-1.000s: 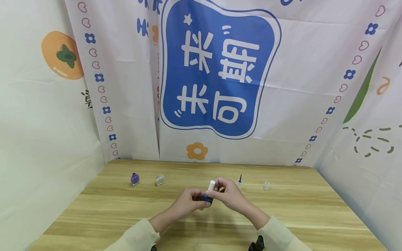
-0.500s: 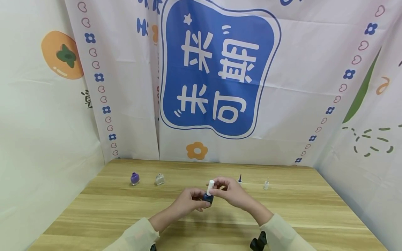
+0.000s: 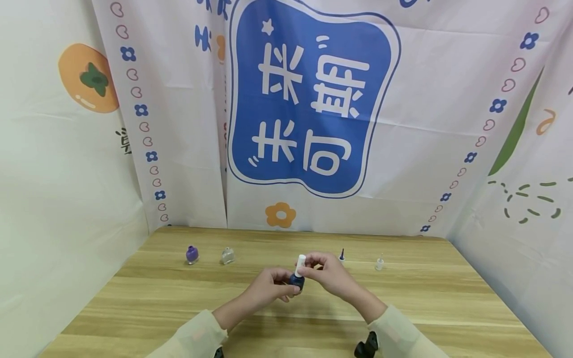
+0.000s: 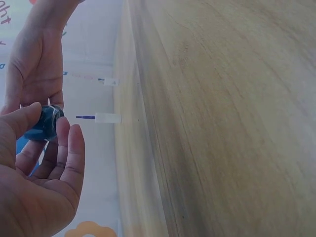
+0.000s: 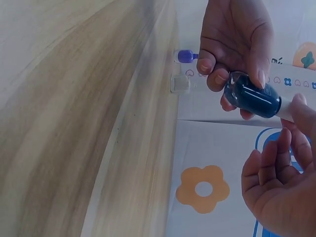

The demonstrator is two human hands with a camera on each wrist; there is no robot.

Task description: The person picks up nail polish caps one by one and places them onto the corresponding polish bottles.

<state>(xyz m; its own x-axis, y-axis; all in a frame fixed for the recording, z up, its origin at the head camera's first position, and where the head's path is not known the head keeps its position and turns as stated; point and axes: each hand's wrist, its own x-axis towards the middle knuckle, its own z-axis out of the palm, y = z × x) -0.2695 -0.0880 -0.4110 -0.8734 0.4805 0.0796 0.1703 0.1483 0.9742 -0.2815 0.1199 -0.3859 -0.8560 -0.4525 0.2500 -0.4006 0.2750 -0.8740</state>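
Note:
A dark blue nail polish bottle is held above the table, its white cap pointing up. My left hand pinches the glass body between thumb and fingers. With thumb and forefinger, my right hand grips the cap, the other fingers loosely bent. In the right wrist view the cap meets the neck of the blue bottle; whether it is fully screwed on I cannot tell. From the left wrist view, the bottle shows between the left thumb and fingers.
On the table, an uncapped purple polish bottle and an uncapped clear one stand at the back left. A cap with a purple brush and a white cap with a pale brush stand brush-up at the right.
The bottle and cap have tilted slightly more upright. The right thumb and fingers have shifted a little around the cap; the left hand has barely moved.

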